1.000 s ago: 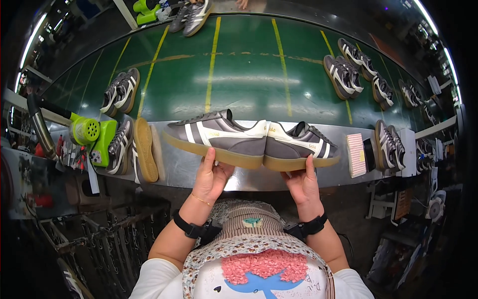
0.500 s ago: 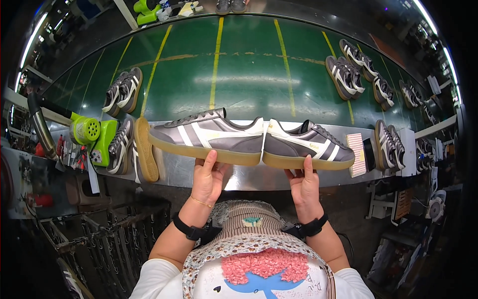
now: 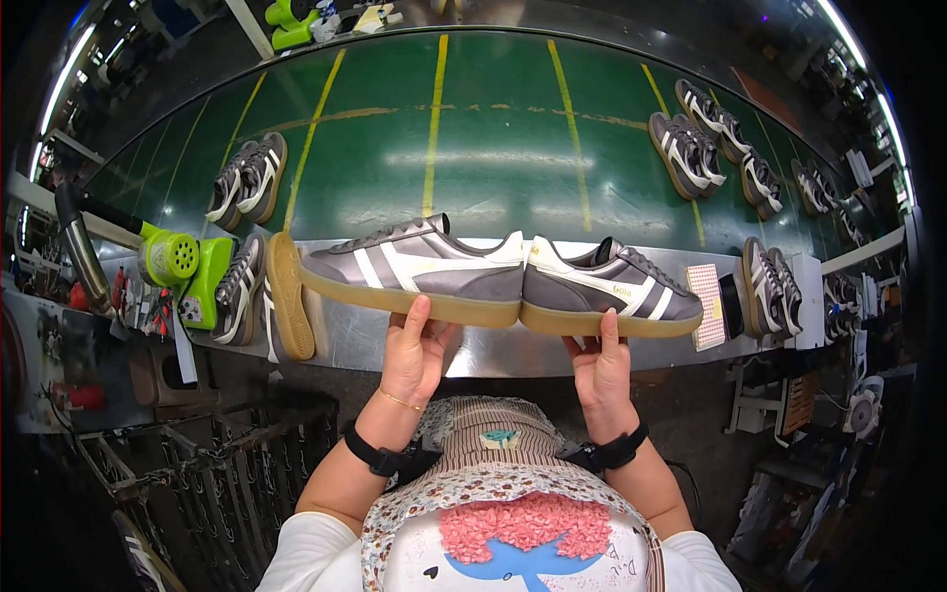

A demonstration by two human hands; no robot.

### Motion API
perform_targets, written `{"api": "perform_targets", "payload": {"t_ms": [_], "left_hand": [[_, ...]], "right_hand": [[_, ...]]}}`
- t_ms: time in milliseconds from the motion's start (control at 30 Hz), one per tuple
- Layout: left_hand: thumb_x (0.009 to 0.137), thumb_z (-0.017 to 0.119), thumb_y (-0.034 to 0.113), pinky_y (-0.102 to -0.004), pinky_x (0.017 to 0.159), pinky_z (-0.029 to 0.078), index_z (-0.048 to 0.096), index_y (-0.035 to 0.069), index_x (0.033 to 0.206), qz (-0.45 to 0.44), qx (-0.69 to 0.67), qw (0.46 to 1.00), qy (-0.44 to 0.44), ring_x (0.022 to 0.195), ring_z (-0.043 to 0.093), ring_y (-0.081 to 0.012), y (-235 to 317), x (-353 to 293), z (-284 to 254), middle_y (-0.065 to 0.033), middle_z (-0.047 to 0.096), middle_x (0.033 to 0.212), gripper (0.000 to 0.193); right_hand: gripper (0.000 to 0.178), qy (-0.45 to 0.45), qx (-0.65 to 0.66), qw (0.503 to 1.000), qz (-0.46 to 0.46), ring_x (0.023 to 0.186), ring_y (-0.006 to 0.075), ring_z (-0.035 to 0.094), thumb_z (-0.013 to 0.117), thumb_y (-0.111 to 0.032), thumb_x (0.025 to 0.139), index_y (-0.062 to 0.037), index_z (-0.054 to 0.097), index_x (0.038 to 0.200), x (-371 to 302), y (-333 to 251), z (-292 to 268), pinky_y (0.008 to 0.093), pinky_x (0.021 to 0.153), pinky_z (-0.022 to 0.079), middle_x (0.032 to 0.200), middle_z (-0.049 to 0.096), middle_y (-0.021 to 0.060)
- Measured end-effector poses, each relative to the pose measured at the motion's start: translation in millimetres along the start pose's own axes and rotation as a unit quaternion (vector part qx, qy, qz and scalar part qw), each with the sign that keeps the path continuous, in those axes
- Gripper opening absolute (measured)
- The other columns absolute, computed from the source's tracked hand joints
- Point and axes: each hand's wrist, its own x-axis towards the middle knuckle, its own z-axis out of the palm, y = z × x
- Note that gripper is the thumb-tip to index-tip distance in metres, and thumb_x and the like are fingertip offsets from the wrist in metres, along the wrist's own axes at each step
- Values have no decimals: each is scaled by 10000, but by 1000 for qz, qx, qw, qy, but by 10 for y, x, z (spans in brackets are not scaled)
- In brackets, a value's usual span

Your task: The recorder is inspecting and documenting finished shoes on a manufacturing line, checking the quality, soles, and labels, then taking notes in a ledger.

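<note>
Grey leather-like upper, white stripes, gum-brown sole: left-hand shoe (image 3: pixel 414 276) is being grasped from below by the left hand (image 3: pixel 413 355). Thumb is being laid up against the sole's side wall; fingers are being curled beneath, partly hidden by the shoe. Hand is being held part-open, about the sole's edge.

Right-hand shoe (image 3: pixel 607 291), its match, is being gripped likewise by the right hand (image 3: pixel 602 370): thumb upright on the sole wall, fingers bent underneath, palm half open. How firmly either is being squeezed cannot be told.

Both shoes are being held heel to heel, heels touching or nearly so. Left toe is being pointed to the left, right toe to the right; both long axes are being set roughly crosswise to the body, soles being turned toward the wearer. Pair is being held over the near metal ledge (image 3: pixel 493 363), between a shoe with its brown sole showing (image 3: pixel 287 301) and a red-and-white patterned card (image 3: pixel 704 306).

Farther out, a green belt (image 3: pixel 493 138) is being crossed by yellow lines; similar grey pairs are being borne on it at left (image 3: pixel 258 180) and right (image 3: pixel 681 153).
</note>
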Motion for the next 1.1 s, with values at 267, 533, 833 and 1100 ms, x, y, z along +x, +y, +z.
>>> {"api": "perform_targets", "payload": {"t_ms": [267, 533, 833, 1100], "left_hand": [[841, 626, 225, -404, 857, 473, 525, 138, 983, 6, 15, 1000, -14, 879, 544, -147, 23, 14, -38, 9, 565, 918, 195], [846, 616, 208, -406, 867, 455, 505, 165, 1021, 28, 41, 999, -12, 909, 534, -143, 33, 7, -83, 18, 558, 941, 212], [837, 620, 243, -336, 845, 438, 494, 136, 1047, 48, 83, 995, 9, 898, 538, -135, 83, 91, -244, 19, 553, 935, 267], [831, 591, 305, -289, 829, 404, 462, -6, 1190, 174, 712, 658, 171, 968, 504, -204, -213, 808, -1631, -128, 525, 1043, 492]], "right_hand": [[198, -7, -17, 1000, -7, 902, 130, 529, 628, -296, 838, -167, 549, 966, -45, -20, 107, 391, 864, 428, 902, 570, -40], [209, -9, -20, 1000, -19, 898, 125, 519, 625, -260, 846, -148, 532, 996, -38, 27, 161, 374, 857, 436, 940, 548, -35], [216, 7, -49, 996, -69, 890, 111, 513, 609, -195, 858, -134, 511, 1041, -49, 8, 157, 345, 874, 428, 945, 540, -37], [512, -143, -39, 988, 53, 1088, 212, 514, 527, -374, 873, -51, 417, 1254, -117, -35, -19, 352, 941, 410, 1201, 517, 101]]}}
